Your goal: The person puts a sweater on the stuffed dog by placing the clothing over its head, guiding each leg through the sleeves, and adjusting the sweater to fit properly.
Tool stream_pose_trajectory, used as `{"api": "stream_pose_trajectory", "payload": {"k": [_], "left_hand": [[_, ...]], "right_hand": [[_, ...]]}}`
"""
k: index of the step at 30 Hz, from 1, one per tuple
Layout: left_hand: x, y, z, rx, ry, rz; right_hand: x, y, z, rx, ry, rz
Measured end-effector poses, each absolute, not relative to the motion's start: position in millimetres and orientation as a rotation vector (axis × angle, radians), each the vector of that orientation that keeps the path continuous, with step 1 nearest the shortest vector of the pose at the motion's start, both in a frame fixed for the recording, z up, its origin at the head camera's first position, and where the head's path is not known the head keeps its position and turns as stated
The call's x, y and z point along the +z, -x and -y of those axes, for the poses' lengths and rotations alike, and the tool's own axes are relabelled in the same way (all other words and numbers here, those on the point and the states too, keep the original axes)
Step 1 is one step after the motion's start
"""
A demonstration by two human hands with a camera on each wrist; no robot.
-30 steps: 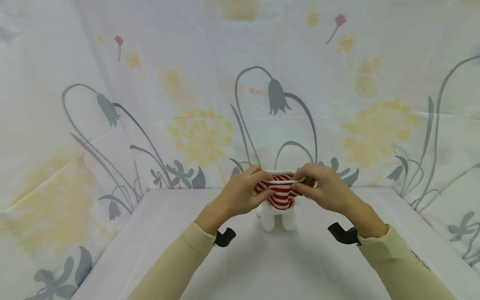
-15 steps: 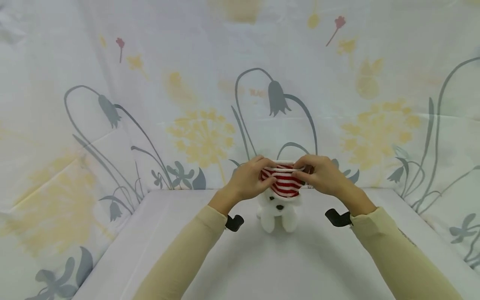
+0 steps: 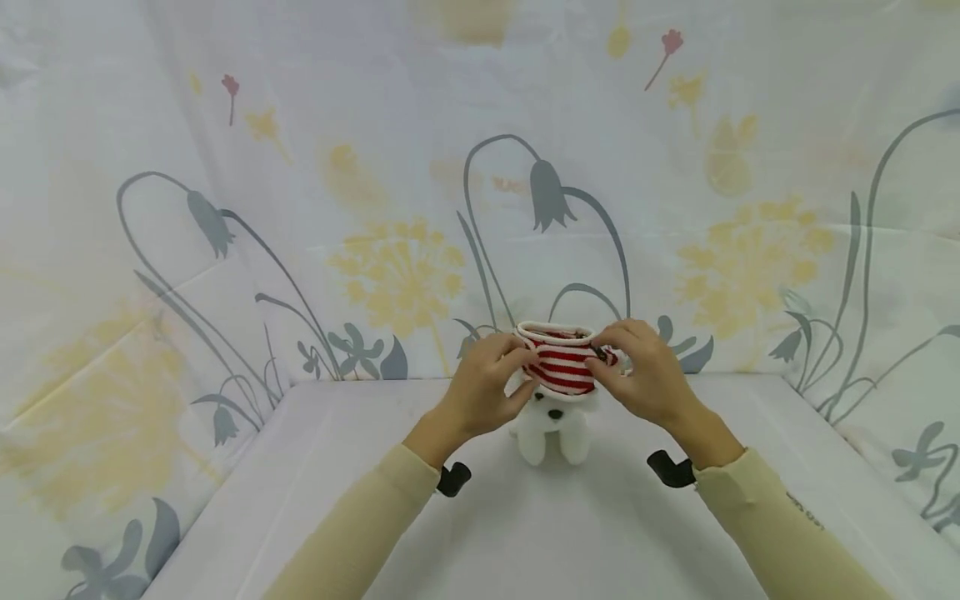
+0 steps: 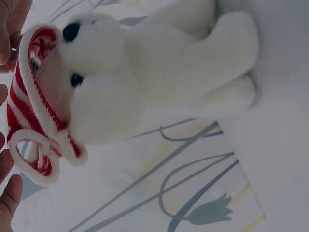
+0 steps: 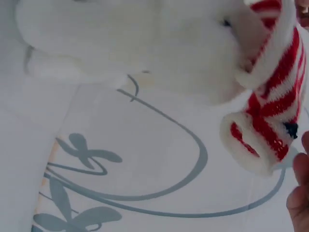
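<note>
Flowered cloth (image 3: 405, 275) behind; right hand (image 3: 648, 373) pinches striped garment (image 3: 564, 368); left hand (image 3: 482, 387) touches, grip unclear.

White table (image 3: 480, 542), white plush toy (image 3: 554, 427) upright

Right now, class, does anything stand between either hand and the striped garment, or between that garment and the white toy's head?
Nothing visible does. In the head view, the left hand and right hand are right at the sides of the striped garment, which already sits over the white toy's head.
</note>
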State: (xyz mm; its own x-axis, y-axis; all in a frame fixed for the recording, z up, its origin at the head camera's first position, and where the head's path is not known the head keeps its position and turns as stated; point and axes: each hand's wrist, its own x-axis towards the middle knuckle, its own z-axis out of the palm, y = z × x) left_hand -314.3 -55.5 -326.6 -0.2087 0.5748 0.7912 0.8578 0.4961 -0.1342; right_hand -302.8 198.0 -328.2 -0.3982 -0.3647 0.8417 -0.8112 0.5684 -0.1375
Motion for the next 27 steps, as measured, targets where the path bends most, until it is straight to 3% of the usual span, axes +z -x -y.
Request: {"api": "stream_pose_trajectory", "payload": {"k": [10, 27], "left_hand": [[-351.7, 313.2, 49.1, -0.344, 1.115, 1.997], [-346.1, 340.7, 43.9, -0.558, 0.991, 2.013]], "right_hand": [[-372.3, 298.9, -192.6, 0.584, -0.994, 2.052], [-363.8, 338.4, -197.5, 0.746, -0.833, 1.952]]}}
